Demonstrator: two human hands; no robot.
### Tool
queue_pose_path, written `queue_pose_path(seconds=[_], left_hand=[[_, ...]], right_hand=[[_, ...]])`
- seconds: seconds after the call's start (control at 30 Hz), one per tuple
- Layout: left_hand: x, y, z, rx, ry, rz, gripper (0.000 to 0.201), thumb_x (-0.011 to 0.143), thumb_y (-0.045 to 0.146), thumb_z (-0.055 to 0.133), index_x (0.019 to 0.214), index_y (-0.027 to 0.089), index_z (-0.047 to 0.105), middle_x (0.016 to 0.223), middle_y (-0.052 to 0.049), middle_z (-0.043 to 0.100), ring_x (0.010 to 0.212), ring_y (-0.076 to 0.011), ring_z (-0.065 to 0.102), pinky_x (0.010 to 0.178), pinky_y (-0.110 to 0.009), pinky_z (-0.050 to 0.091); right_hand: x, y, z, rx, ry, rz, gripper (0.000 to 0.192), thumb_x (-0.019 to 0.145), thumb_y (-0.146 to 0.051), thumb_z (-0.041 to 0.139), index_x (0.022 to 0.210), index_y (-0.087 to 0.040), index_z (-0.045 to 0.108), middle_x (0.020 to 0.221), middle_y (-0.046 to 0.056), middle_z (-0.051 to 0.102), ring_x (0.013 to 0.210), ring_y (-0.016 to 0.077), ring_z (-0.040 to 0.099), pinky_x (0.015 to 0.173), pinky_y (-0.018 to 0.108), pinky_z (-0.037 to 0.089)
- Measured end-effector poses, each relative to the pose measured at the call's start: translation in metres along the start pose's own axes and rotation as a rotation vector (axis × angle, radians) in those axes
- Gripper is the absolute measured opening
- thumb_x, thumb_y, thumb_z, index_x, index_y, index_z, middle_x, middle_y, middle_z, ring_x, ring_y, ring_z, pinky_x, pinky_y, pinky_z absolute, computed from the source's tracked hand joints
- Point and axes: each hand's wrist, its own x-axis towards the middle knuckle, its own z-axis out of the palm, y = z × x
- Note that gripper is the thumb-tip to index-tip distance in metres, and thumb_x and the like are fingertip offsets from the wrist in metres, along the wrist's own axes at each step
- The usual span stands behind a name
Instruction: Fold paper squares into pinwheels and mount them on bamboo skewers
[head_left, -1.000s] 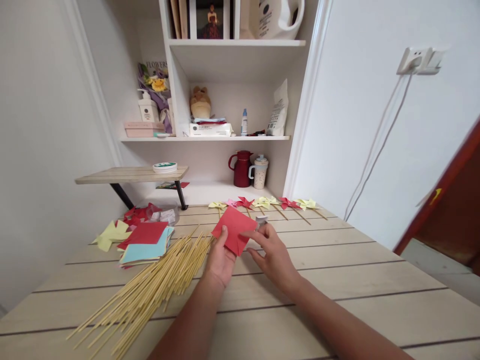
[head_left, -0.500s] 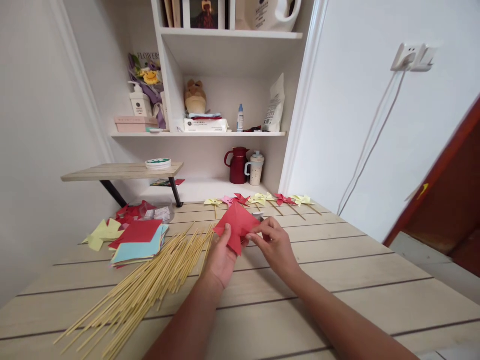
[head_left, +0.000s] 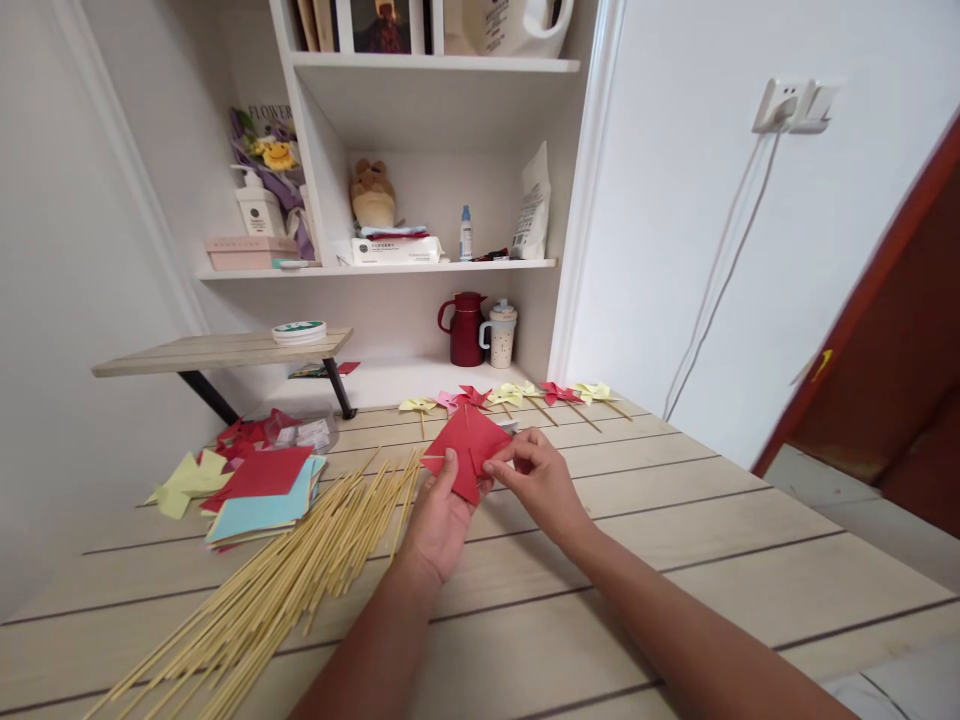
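The left hand [head_left: 439,515] gripped a partly folded red paper [head_left: 463,452] while the right hand [head_left: 536,480] pinched its right corner. Finished pinwheels [head_left: 517,396] lay along the far bench [head_left: 675,520]; many sticks [head_left: 300,570] sat unused at left.

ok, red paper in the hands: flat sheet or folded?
Folded in part. The red paper shows creases and flaps turned toward its middle; the left hand supports it from below while the right hand pinches its right edge.
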Motion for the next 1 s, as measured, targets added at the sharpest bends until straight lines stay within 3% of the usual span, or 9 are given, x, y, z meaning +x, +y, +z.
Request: queue_pose_path(seconds=[0.23,0.43,0.6,0.7,0.83,0.93,1.0], left_hand=[[-0.004,-0.004,0.005,0.112,-0.031,0.081,0.039,0.069,0.023,0.084,0.106,0.016,0.072,0.109,-0.01,0.075,0.105,-0.025,0.068,0.096,-0.038,0.051],[-0.003,-0.007,0.006,0.222,0.089,0.134,0.022,0.067,0.022,0.083,0.086,0.014,0.074,0.089,-0.009,0.077,0.096,-0.0245,0.07,0.082,-0.032,0.054],[0.002,-0.008,-0.001,0.294,0.12,0.172,0.025,0.066,0.024,0.083,0.088,0.014,0.075,0.087,-0.008,0.077,0.076,-0.0185,0.07,0.064,-0.025,0.051],[0.006,-0.007,-0.007,0.373,0.165,0.194,0.031,0.066,0.028,0.083,0.092,0.014,0.075,0.088,-0.009,0.077,0.071,-0.0181,0.069,0.06,-0.025,0.05],[0.01,-0.001,-0.014,0.61,0.197,0.208,0.024,0.066,0.028,0.082,0.085,0.014,0.075,0.076,-0.007,0.076,0.058,-0.0163,0.066,0.054,-0.024,0.047],[0.011,0.001,-0.013,0.674,0.176,0.183,0.02,0.062,0.022,0.083,0.077,0.014,0.073,0.062,-0.005,0.072,0.05,-0.0156,0.063,0.05,-0.024,0.047],[0.01,0.001,-0.009,0.683,0.135,0.164,0.029,0.061,0.017,0.083,0.088,0.015,0.074,0.062,-0.003,0.072,0.049,-0.0159,0.063,0.051,-0.025,0.049]], right_hand=[[0.003,0.003,0.001,0.037,-0.011,0.02,0.02,0.077,-0.031,0.072,0.06,-0.022,0.068,0.076,0.002,0.052,0.074,0.0197,0.051,0.065,0.033,0.044],[0.001,0.004,0.002,0.022,-0.028,0.024,0.02,0.077,-0.031,0.073,0.06,-0.022,0.069,0.077,0.002,0.051,0.072,0.0186,0.051,0.065,0.033,0.045],[0.0,0.001,0.002,-0.035,-0.043,0.006,0.021,0.076,-0.036,0.075,0.061,-0.022,0.07,0.076,0.002,0.05,0.069,0.0176,0.048,0.063,0.033,0.044],[0.002,-0.001,-0.003,-0.058,0.013,-0.011,0.016,0.074,-0.039,0.076,0.074,-0.024,0.073,0.08,0.003,0.052,0.068,0.0178,0.048,0.064,0.033,0.045],[0.008,-0.004,-0.019,-0.077,0.121,-0.061,0.031,0.079,-0.042,0.072,0.104,-0.026,0.071,0.099,0.006,0.057,0.085,0.0213,0.056,0.08,0.038,0.048],[0.014,-0.006,-0.034,-0.016,0.069,-0.041,0.047,0.078,-0.042,0.072,0.122,-0.028,0.062,0.119,0.008,0.058,0.107,0.0252,0.056,0.097,0.043,0.043],[0.017,-0.006,-0.041,0.065,-0.019,0.041,0.062,0.075,-0.042,0.075,0.132,-0.029,0.055,0.125,0.008,0.06,0.116,0.0272,0.054,0.103,0.046,0.039]])
